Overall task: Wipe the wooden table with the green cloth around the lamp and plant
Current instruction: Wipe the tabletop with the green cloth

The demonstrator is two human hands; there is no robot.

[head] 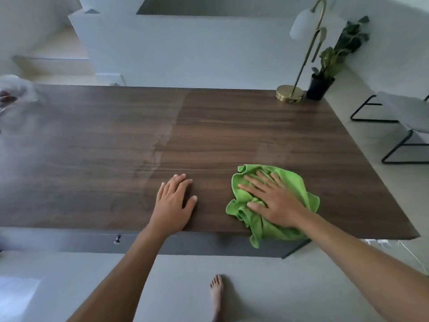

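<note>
table (pixel 92 147): dark wood, under the green cloth (pixel 294 182); paler and hazy far left of cloth, darker near cloth, ragged boundary between the two zones.
white object (pixel 16 89): blurred, at table's far left corner, well apart from cloth; cannot tell what.
knob (pixel 117 239): small, on the panel below table's near edge, left of cloth.
left hand (pixel 173 203): palm down on bare table, just left of cloth, not touching it; fingers (pixel 180 182) straight and close together, nothing held.
foot (pixel 216 291): bare, on the floor, nearer the camera than cloth.
green cloth: bunched, on table near the front edge, right of centre; one corner hanging over that edge.
right hand (pixel 276 201): flat on top of cloth, pressing down; fingers (pixel 253 181) straight and spread, not curled round it.
lamp (pixel 289 93): brass base, curved stem, white shade; at table's far right corner, well beyond cloth.
plant (pixel 329 63): in black pot, just right of lamp, well apart from cloth.
chair (pixel 408 117): grey seat, black frame, on the floor, right of and beyond cloth.
</note>
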